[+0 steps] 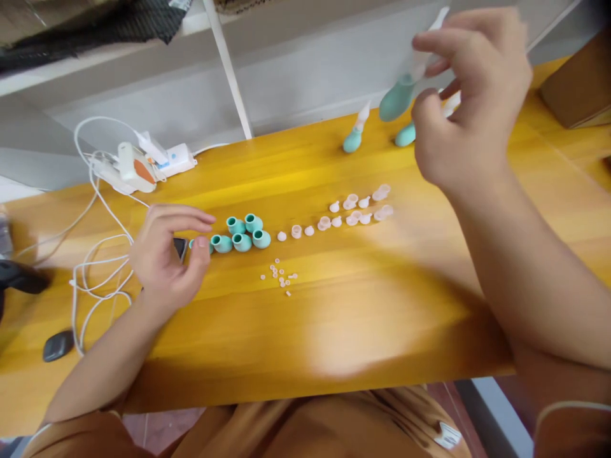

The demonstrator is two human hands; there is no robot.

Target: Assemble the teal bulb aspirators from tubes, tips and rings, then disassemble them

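Observation:
My right hand (pixel 470 95) is raised at the upper right, its fingers closed around the clear part of a nasal aspirator (pixel 398 100) with a teal bulb and a pale pointed tip. Behind and below it on the table are another assembled aspirator (pixel 352 140) and a third (pixel 405 135), partly covered by the hand. My left hand (pixel 169 251) hovers at the left, thumb and fingers apart and empty. Beside it are several open-necked teal bulbs (pixel 242 242), the leftmost partly hidden by the thumb. Rows of clear cups and small pale tips (pixel 353 218) continue rightward from the bulbs.
Tiny pale rings (pixel 281 272) lie scattered nearer to me on the wooden table (pixel 229 343). At the left are white cables (pixel 102 280), a power strip (pixel 175 160) and a black mouse (pixel 58 346). A cardboard box (pixel 580 86) stands at the far right.

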